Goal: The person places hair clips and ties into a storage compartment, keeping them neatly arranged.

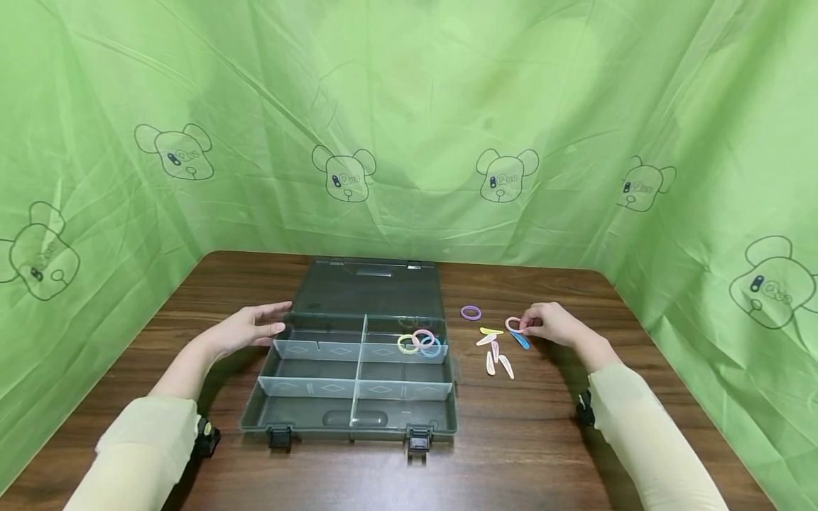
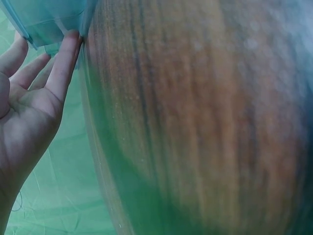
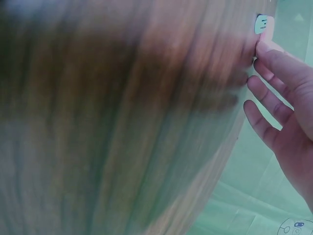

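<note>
A grey see-through compartment box [image 1: 358, 434] lies open on the table. My left hand [image 1: 239, 332] is at its left side near the back, fingers fairly straight; in the left wrist view the fingertips [image 2: 72, 35] touch the box wall. Between thumb and index finger, my right hand [image 1: 554, 325] pinches a pale pink hair tie [image 1: 513, 324] right of the box. Just below that ring lies a blue snap hair clip [image 1: 520, 341]. Yellow [image 1: 402, 348], pink [image 1: 422, 332] and blue hair ties [image 1: 432, 353] sit together in the box's back right compartment.
A purple hair tie [image 1: 471, 307] lies between the box and my right hand. Nearer me are a yellow clip [image 1: 491, 331] and several pale clips [image 1: 490, 363]. The box lid [image 1: 371, 291] is folded back flat. Green cloth [image 1: 409, 85] hangs around the wooden table [image 1: 511, 447].
</note>
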Demonstrator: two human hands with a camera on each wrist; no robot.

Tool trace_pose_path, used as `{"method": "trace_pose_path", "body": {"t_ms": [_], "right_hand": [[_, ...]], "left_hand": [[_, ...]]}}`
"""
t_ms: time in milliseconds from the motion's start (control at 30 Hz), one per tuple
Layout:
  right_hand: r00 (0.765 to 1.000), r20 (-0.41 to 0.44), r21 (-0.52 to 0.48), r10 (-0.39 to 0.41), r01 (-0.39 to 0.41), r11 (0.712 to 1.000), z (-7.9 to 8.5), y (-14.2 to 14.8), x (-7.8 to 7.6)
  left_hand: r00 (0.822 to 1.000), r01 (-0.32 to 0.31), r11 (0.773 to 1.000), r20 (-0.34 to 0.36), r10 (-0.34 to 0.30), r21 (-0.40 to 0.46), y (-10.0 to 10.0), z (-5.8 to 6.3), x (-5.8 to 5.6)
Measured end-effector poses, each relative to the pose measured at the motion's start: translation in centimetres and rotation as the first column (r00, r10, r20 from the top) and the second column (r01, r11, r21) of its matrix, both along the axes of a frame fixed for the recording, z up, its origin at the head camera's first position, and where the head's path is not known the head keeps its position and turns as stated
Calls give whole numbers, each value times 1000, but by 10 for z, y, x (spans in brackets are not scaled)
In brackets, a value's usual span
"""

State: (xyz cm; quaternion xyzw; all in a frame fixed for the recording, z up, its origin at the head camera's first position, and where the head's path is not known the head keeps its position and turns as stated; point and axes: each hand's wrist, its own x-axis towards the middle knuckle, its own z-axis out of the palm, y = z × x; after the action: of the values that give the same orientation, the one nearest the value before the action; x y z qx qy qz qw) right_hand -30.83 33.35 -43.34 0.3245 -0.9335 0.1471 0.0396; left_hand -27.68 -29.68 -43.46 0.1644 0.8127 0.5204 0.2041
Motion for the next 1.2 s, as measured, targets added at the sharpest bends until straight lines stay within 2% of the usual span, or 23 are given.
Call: {"method": "trace_pose_path", "body": {"t_ms": [200, 333, 500, 667, 867, 1200], "right_hand": [[999, -32, -4, -16, 16, 1000, 0, -1, 1], [999, -47, -22, 2, -3, 1000, 4, -2, 3], [999, -33, -41, 9, -10, 999, 13, -6, 8], [1000, -3, -33, -22, 22, 999, 23, -11, 11], [998, 30, -73, -52, 54, 996, 34, -15, 15], [998, -34, -81, -50, 48, 996, 53, -25, 23]], "left_hand": [[1000, 1, 1000, 1, -1, -2, 0, 0, 0], [1000, 3, 1000, -3, -3, 5, 0, -1, -1], [1000, 12, 1000, -11, -12, 13, 0, -1, -2], [1000, 17, 1000, -14, -17, 3, -1, 0, 0], [1000, 15, 1000, -8, -15, -4, 0, 2, 1], [1000, 12, 1000, -10, -12, -15, -1, 1, 0]]}}
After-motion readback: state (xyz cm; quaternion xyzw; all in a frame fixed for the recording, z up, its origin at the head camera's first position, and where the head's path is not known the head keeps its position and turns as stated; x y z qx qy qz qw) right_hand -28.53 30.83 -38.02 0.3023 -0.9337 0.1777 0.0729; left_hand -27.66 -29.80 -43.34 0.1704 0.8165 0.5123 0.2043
